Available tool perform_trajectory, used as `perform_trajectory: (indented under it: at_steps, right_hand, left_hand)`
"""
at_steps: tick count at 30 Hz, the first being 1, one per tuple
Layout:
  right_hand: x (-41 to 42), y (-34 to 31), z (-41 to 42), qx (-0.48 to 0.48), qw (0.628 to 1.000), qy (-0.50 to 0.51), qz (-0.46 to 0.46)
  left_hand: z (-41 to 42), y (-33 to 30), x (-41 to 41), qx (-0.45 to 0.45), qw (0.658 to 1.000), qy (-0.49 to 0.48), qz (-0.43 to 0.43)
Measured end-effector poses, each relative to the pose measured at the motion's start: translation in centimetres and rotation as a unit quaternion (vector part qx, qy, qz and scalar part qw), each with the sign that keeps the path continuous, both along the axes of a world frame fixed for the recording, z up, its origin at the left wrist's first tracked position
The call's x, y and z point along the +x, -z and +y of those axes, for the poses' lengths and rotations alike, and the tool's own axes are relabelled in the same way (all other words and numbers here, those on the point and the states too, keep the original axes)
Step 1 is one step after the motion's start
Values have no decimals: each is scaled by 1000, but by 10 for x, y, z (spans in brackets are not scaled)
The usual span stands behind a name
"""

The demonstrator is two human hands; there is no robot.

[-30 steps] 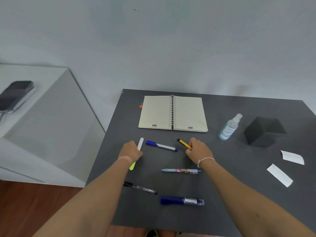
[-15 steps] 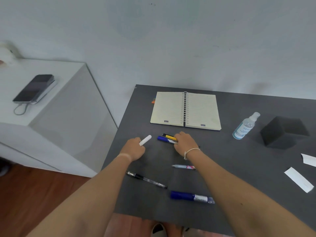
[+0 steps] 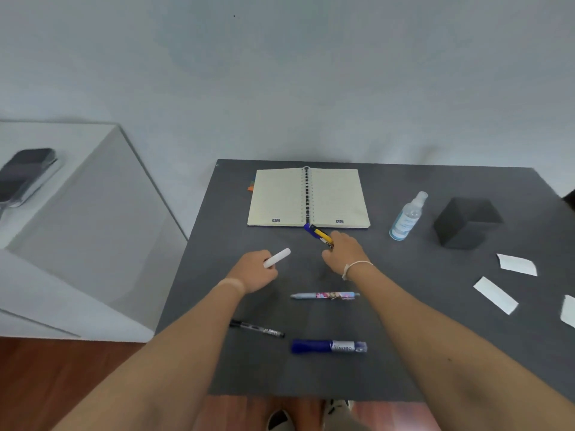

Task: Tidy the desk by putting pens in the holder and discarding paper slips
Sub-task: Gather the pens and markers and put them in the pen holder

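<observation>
My left hand (image 3: 255,272) is closed around a white highlighter (image 3: 277,258) whose capped end sticks out up and to the right. My right hand (image 3: 343,256) grips a yellow pen and a blue pen (image 3: 316,233) together, their ends pointing at the notebook's lower edge. Three pens lie loose on the dark desk: a light blue patterned pen (image 3: 325,295), a thin black pen (image 3: 257,329) and a thick blue marker (image 3: 329,346). The black cube pen holder (image 3: 463,222) stands at the right. White paper slips (image 3: 516,264) (image 3: 495,295) (image 3: 569,311) lie by the right edge.
An open spiral notebook (image 3: 308,197) lies at the back of the desk (image 3: 404,353). A clear spray bottle (image 3: 407,217) stands between it and the holder. A white cabinet (image 3: 77,228) with a phone (image 3: 25,172) on top sits to the left.
My right hand gathered the yellow and blue pens and lifted them toward the notebook. My left hand raised the white highlighter off the desk. The camera shifted.
</observation>
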State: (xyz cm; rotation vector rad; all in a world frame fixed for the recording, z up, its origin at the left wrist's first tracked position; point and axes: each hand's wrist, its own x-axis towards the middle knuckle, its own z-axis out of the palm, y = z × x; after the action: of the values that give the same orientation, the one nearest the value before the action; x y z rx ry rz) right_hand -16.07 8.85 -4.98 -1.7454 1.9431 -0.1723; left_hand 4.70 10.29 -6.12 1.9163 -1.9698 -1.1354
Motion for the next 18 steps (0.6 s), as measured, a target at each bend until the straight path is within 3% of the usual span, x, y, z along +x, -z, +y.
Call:
perform_trajectory:
  at_steps: [7,12,18]
  right_hand:
    - [-48,-4,32,-1,996,84,-12]
    - [-75,-2,57,5,992,120,-27]
    - [-97,-1,60,10,992,124,-36]
  left_hand:
    - [4,10,-65,26,991,131,16]
    - [11,20,-95,19,971,234,-42]
    - [8,19,-112,13,971,229,-68]
